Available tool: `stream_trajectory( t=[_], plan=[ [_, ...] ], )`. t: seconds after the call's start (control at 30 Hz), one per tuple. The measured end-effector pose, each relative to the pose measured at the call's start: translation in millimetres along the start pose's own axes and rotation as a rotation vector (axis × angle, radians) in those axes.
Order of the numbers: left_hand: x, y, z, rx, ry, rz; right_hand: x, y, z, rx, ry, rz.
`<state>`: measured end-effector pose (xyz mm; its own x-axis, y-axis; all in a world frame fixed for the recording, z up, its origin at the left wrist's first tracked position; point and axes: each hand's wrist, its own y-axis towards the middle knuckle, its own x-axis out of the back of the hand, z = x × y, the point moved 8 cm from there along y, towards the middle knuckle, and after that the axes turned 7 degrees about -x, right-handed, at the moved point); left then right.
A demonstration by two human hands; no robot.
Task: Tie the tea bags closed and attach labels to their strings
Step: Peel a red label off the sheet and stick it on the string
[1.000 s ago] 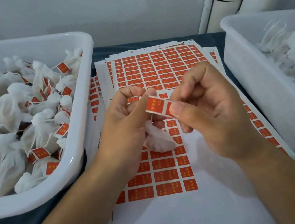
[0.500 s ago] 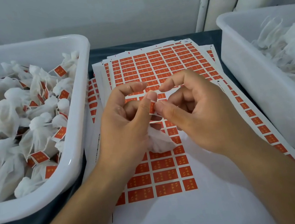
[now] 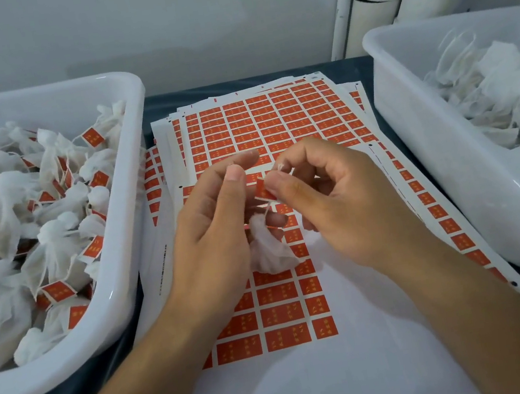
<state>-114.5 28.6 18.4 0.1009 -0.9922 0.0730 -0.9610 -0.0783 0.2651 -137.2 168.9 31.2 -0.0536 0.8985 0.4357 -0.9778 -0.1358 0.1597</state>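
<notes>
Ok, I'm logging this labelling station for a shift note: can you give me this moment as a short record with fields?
right hand: pinches a folded red label on the string
left hand: holds the tea bag in its lower fingers, thumb and forefinger straight
left tub: tied bags carrying red labels
right tub: white bags, no labels visible
label sheets: stacked between the tubs, front sheet partly stripped

A small white gauze tea bag (image 3: pixel 268 250), gathered shut at its neck, hung at the frame's centre. Its thin white string (image 3: pixel 267 210) ran up toward 12 o'clock to a folded red paper label (image 3: pixel 264 192), tilted and pinched between fingertips.
</notes>
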Motion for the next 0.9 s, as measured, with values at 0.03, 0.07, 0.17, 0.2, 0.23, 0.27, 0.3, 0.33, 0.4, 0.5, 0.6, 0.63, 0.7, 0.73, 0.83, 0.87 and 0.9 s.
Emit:
stream_trajectory(
  t=[0.03,0.07,0.17,0.2,0.23,0.27,0.3,0.33,0.4,0.5,0.6,0.63,0.7,0.73,0.83,0.87,0.9],
  plan=[
    [-0.9,-0.4,-0.4,0.005,-0.009,0.012,1.1,-0.1,0.6,0.003,0.001,-0.017],
    [-2.0,-0.6,-0.6,0.007,-0.013,0.025,1.8,-0.2,1.0,0.007,0.002,-0.029],
    [-3.0,0.4,1.6,0.005,0.026,0.049,2.6,-0.7,1.0,0.014,0.016,-0.046],
    [-3.0,0.8,3.4,0.006,0.039,0.047,2.7,-0.7,0.4,0.014,0.027,-0.049],
    [-2.8,1.2,5.5,0.009,0.043,0.04,2.8,-0.7,-0.2,0.011,0.038,-0.052],
    [-2.4,1.5,7.4,0.013,0.045,0.031,3.0,-0.6,-0.7,0.009,0.048,-0.056],
    [-2.1,1.6,9.0,0.016,0.049,0.024,3.7,-0.5,-1.1,0.008,0.057,-0.063],
    [-2.1,1.8,10.2,0.017,0.057,0.019,4.6,-0.4,-1.3,0.006,0.064,-0.074],
    [-1.8,2.4,11.4,0.016,0.081,0.01,6.4,-0.1,-1.9,0.004,0.074,-0.091],
    [-0.6,2.9,7.5,-0.015,0.085,-0.011,6.1,0.3,-3.0,0.003,0.079,-0.078],
    [0.2,2.6,4.5,-0.034,0.085,-0.018,5.1,0.8,-3.4,0.009,0.081,-0.044],
    [0.7,2.9,4.9,-0.038,0.09,-0.017,5.3,1.0,-3.6,0.01,0.079,-0.034],
    [2.2,3.8,5.6,-0.053,0.106,-0.015,6.3,1.6,-3.8,0.009,0.061,-0.013],
    [2.8,4.3,5.0,-0.068,0.115,-0.015,6.8,2.0,-3.7,0.01,0.05,-0.002],
    [3.2,4.7,0.1,-0.123,0.143,-0.007,9.0,2.5,-3.3,0.012,0.033,0.027],
    [2.8,4.5,-1.3,-0.137,0.15,-0.004,9.7,2.6,-3.5,0.014,0.032,0.033],
    [2.5,4.3,-2.0,-0.146,0.156,-0.002,10.3,2.4,-3.4,0.016,0.031,0.038]
  ],
)
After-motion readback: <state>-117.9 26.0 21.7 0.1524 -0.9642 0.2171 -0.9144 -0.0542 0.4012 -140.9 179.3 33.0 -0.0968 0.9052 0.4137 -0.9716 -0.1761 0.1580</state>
